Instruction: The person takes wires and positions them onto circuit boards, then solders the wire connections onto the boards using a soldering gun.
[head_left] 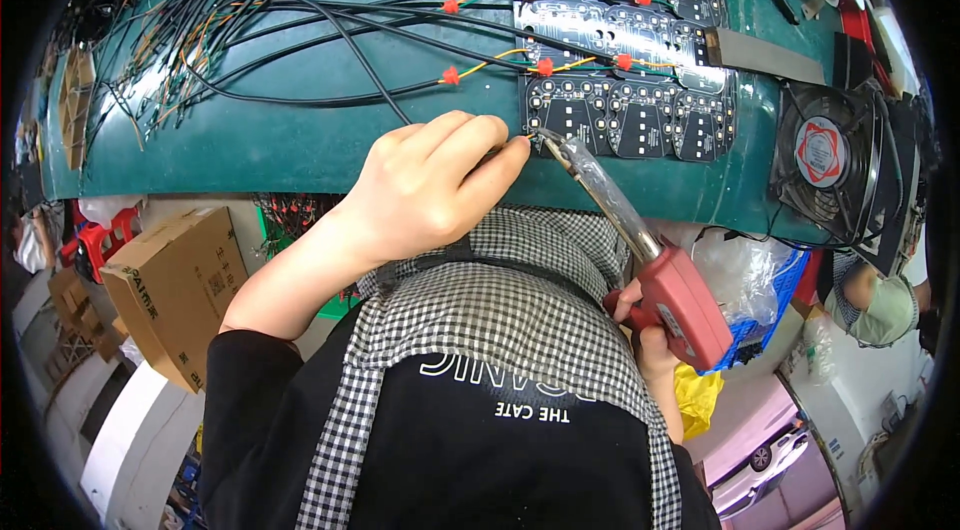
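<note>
black circuit-board panel (640, 120): flat | red soldering gun (676, 292): slanted, tip by panel's left edge | black cable (381, 86): curved

Bench top (250, 152): dark green, glossy, glare at the left.
Circuit boards (642, 118): black, in three rows of three, close together at centre right; a bright reflection crosses the middle row.
Black cables (330, 102): heaped at the upper left, several running rightward to and over the boards.
Thin wires (495, 59): yellow and green, out of the cable ends.
Red pieces (451, 76): two left of the boards, four above them.
Metal strip (765, 57): grey, flat, its left end overlapping the boards.
Fan (822, 152): black-framed, at the right end.
</note>
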`<act>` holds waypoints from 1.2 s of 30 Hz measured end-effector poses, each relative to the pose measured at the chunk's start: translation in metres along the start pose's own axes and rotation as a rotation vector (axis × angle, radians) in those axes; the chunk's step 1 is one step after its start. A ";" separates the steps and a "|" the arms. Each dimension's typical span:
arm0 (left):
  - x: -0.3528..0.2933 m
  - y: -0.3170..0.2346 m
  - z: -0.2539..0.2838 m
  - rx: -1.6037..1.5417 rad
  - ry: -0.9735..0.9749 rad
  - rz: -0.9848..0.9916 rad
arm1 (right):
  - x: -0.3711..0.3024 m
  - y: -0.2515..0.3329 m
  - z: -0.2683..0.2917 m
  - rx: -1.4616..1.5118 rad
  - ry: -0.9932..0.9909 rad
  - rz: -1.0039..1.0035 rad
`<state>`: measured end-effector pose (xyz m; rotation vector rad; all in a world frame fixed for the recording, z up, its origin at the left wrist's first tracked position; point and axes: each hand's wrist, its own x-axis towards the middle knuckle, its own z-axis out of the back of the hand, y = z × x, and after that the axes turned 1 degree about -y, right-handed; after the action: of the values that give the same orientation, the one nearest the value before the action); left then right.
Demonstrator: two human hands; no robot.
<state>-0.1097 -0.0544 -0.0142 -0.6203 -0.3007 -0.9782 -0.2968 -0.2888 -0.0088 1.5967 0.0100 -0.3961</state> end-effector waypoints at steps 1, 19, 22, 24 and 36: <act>0.000 0.000 0.001 0.001 0.007 0.003 | -0.001 -0.003 0.002 -0.002 -0.001 0.000; 0.001 -0.001 -0.004 0.002 0.006 0.032 | -0.001 -0.014 0.011 -0.258 0.053 0.221; 0.002 -0.001 -0.003 -0.002 0.008 0.037 | -0.002 -0.012 0.009 -0.188 -0.002 0.194; 0.002 -0.001 -0.003 -0.003 0.007 0.038 | -0.002 -0.012 0.009 -0.200 0.002 0.190; 0.000 -0.002 -0.007 0.018 -0.045 -0.029 | -0.007 -0.021 0.017 -0.163 0.062 0.200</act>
<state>-0.1118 -0.0594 -0.0188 -0.6241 -0.3591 -0.9890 -0.3128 -0.3025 -0.0276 1.4326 -0.0681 -0.1858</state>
